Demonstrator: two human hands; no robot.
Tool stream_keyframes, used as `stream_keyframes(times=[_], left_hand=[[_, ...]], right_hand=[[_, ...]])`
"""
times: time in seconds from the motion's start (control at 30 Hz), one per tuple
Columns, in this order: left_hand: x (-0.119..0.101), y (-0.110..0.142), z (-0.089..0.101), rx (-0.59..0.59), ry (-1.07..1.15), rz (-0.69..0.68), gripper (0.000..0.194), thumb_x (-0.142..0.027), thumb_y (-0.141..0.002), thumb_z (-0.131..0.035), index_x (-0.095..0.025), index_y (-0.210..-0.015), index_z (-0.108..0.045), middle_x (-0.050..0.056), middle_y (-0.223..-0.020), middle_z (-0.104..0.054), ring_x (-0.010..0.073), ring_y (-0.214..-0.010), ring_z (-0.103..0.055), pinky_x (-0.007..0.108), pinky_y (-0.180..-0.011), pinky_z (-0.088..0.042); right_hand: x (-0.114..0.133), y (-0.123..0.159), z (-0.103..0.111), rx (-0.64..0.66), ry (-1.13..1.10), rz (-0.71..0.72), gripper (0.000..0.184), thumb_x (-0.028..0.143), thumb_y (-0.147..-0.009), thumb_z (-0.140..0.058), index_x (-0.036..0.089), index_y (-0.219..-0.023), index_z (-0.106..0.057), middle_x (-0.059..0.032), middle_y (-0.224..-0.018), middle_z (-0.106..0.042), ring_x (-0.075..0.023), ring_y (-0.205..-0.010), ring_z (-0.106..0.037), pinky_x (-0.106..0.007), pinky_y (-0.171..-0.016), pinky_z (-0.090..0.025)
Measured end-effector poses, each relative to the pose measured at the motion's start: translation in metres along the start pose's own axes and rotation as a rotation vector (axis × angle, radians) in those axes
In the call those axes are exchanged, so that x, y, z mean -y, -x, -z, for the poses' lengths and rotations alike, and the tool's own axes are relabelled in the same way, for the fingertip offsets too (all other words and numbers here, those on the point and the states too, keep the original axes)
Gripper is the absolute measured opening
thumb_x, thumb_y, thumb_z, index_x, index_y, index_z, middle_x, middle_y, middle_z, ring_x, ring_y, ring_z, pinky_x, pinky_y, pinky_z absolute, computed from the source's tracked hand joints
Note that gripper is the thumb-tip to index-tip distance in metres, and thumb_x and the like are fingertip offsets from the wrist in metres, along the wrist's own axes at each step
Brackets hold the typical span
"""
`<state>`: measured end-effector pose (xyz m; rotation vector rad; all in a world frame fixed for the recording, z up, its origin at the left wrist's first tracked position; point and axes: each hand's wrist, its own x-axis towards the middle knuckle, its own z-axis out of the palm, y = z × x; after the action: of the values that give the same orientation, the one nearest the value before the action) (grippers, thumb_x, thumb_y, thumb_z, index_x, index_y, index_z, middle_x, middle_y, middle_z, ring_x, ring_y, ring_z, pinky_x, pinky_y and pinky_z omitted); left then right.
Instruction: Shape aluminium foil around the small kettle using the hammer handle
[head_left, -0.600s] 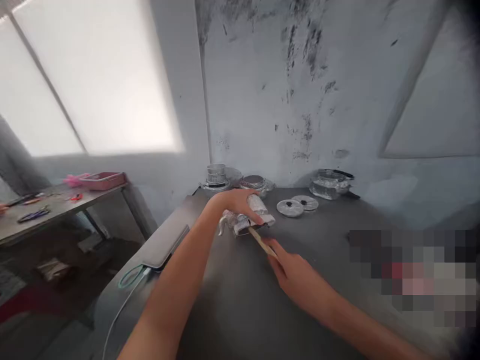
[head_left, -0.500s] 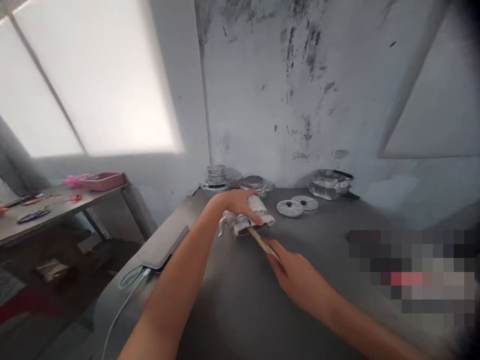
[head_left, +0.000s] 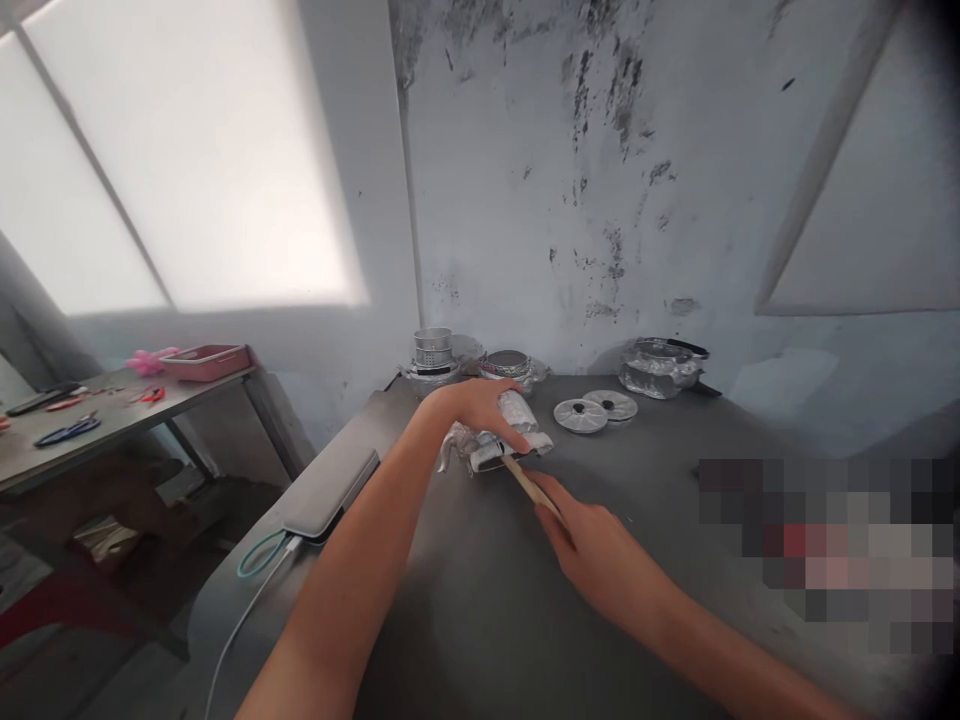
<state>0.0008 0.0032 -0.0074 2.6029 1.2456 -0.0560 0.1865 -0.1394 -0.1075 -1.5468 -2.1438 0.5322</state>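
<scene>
In the middle of the table (head_left: 480, 600), my left hand (head_left: 480, 402) curves over a crumpled white and silvery wrapped bundle (head_left: 517, 410), its thumb and fingers pressed around it. A clear, shiny plastic-like piece of wrapping (head_left: 456, 447) sticks out on the bundle's left. My right hand (head_left: 570, 515) is closed around a light wooden stick (head_left: 529, 485). The stick's far end meets the dark front edge of the bundle under my left thumb. Whether the stick is a separate tool or is fixed to the bundle, I cannot tell.
Two round lids (head_left: 580, 416) with black knobs lie right of the bundle. A foil-wrapped pan (head_left: 660, 372) and stacked metal containers (head_left: 433, 352) stand by the wall. At left rests a power bank (head_left: 330, 495) with a cable (head_left: 240, 625). A side table holds a pink tray (head_left: 206, 364) and scissors (head_left: 67, 430).
The bundle and the stick have shifted only very slightly to the right. Both hands keep their hold in nearly the same place.
</scene>
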Motion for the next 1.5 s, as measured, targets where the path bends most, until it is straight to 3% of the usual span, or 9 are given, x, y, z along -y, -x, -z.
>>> stream_keyframes(times=[0.17, 0.37, 0.6, 0.83, 1.03, 1.27, 1.37, 1.5], left_hand=[[0.000, -0.001, -0.001, 0.002, -0.013, -0.001, 0.100, -0.064, -0.062, -0.066, -0.035, -0.145, -0.020, 0.004, -0.147, -0.034, 0.0342, -0.122, -0.044, 0.039, -0.088, -0.045], [-0.002, 0.000, -0.001, 0.008, -0.005, -0.001, 0.099, -0.062, -0.062, -0.067, -0.036, -0.144, -0.021, 0.005, -0.146, -0.035, 0.0351, -0.122, -0.043, 0.041, -0.088, -0.046], [-0.002, -0.001, -0.001, 0.001, -0.009, 0.002, 0.099, -0.063, -0.062, -0.067, -0.036, -0.144, -0.021, 0.005, -0.144, -0.037, 0.0347, -0.121, -0.045, 0.041, -0.088, -0.046], [-0.004, 0.000, -0.001, 0.004, -0.004, -0.004, 0.104, -0.072, -0.058, -0.066, -0.035, -0.145, -0.022, 0.004, -0.148, -0.032, 0.0342, -0.125, -0.040, 0.041, -0.093, -0.043], [-0.005, 0.002, 0.001, 0.018, 0.005, 0.017, 0.101, -0.068, -0.061, -0.066, -0.035, -0.145, -0.021, 0.005, -0.148, -0.032, 0.0351, -0.126, -0.039, 0.042, -0.093, -0.043], [-0.005, 0.001, 0.002, 0.037, 0.009, 0.009, 0.104, -0.070, -0.060, -0.065, -0.036, -0.146, -0.019, 0.004, -0.150, -0.028, 0.0372, -0.126, -0.039, 0.043, -0.092, -0.044], [-0.005, 0.001, 0.002, 0.039, 0.007, -0.001, 0.103, -0.070, -0.061, -0.065, -0.035, -0.146, -0.019, 0.004, -0.152, -0.025, 0.0375, -0.127, -0.038, 0.044, -0.093, -0.043], [-0.005, 0.001, 0.001, 0.027, 0.004, 0.003, 0.106, -0.072, -0.059, -0.065, -0.033, -0.146, -0.020, 0.005, -0.152, -0.024, 0.0375, -0.128, -0.037, 0.045, -0.094, -0.042]], right_hand=[[0.000, 0.000, -0.001, -0.041, 0.003, -0.014, 0.042, 0.033, -0.095, -0.028, 0.032, -0.137, -0.037, 0.0007, -0.067, -0.063, -0.0192, -0.057, -0.061, -0.025, -0.054, -0.032], [-0.003, 0.000, -0.004, 0.030, 0.024, -0.017, 0.039, 0.032, -0.095, -0.030, 0.033, -0.132, -0.042, -0.0008, -0.073, -0.066, -0.0205, -0.065, -0.065, -0.024, -0.055, -0.033], [0.000, 0.000, -0.001, -0.049, 0.016, -0.017, 0.042, 0.034, -0.096, -0.028, 0.031, -0.137, -0.035, 0.0006, -0.064, -0.063, -0.0196, -0.054, -0.060, -0.024, -0.052, -0.030], [-0.005, -0.002, -0.004, 0.023, 0.027, 0.007, 0.039, 0.029, -0.095, -0.031, 0.029, -0.132, -0.042, -0.0031, -0.080, -0.068, -0.0210, -0.073, -0.066, -0.025, -0.060, -0.035], [0.001, -0.001, -0.001, -0.047, 0.027, 0.001, 0.032, 0.034, -0.096, -0.028, 0.024, -0.116, -0.052, -0.0015, -0.071, -0.064, -0.0179, -0.060, -0.059, -0.026, -0.055, -0.031], [-0.012, -0.004, -0.006, 0.114, -0.036, -0.029, 0.038, 0.044, -0.094, -0.034, 0.019, -0.072, -0.054, -0.0038, -0.071, -0.063, -0.0153, -0.063, -0.059, -0.025, -0.056, -0.034], [-0.012, -0.005, -0.007, 0.182, -0.138, -0.084, 0.039, 0.050, -0.092, -0.036, 0.020, -0.070, -0.048, -0.0011, -0.067, -0.057, -0.0117, -0.055, -0.054, -0.022, -0.049, -0.035], [-0.004, -0.005, -0.009, 0.344, -0.428, -0.289, 0.035, 0.051, -0.092, -0.033, 0.021, -0.076, -0.041, 0.0038, -0.063, -0.049, -0.0063, -0.038, -0.043, -0.020, -0.036, -0.034]])
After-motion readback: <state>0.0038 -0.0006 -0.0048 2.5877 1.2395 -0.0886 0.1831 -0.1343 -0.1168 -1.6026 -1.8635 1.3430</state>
